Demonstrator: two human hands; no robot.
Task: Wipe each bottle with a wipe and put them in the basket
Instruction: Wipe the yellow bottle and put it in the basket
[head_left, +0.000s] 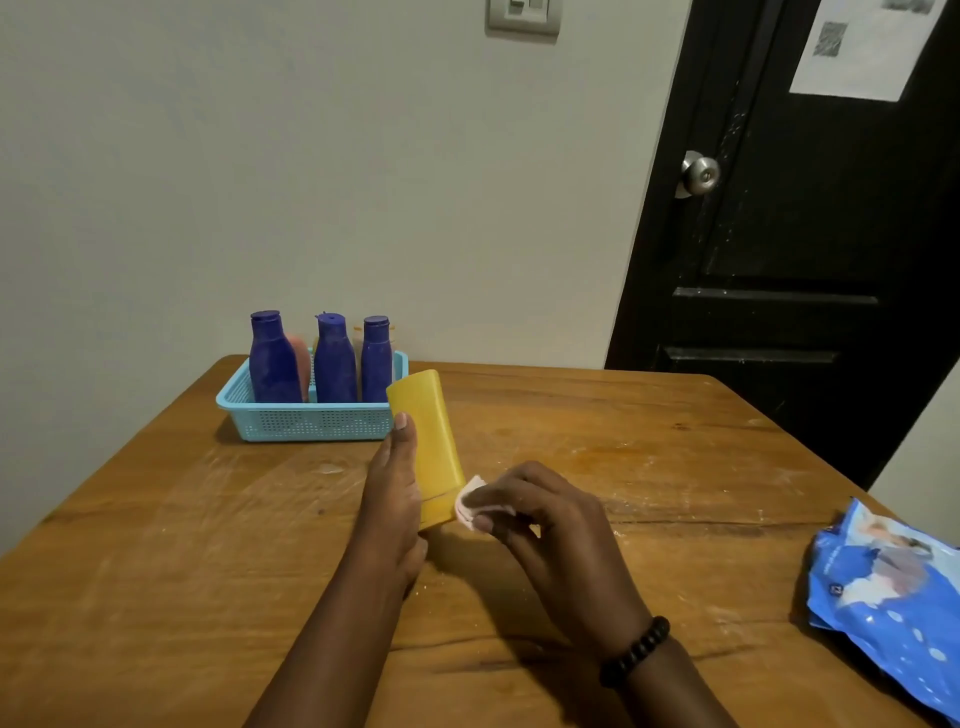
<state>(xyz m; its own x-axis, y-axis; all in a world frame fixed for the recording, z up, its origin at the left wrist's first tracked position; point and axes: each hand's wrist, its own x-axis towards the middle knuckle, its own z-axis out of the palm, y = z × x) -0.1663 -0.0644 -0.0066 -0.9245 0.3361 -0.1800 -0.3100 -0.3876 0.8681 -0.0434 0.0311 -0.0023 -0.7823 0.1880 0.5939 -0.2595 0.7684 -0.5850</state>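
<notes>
Holding the yellow bottle (428, 447) tilted just in front of the blue basket (311, 415) with the left hand (392, 499) gripping it, right hand (540, 514) pinching the wipe (470, 501) against its lower end.

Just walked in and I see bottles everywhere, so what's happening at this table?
A person is cleaning bottles. The left hand holds a yellow bottle tilted above the wooden table, while the right hand pinches a folded wipe against its lower end. Three blue bottles already stand in the light blue basket by the wall. A blue wipes pack lies at the right edge.
</notes>
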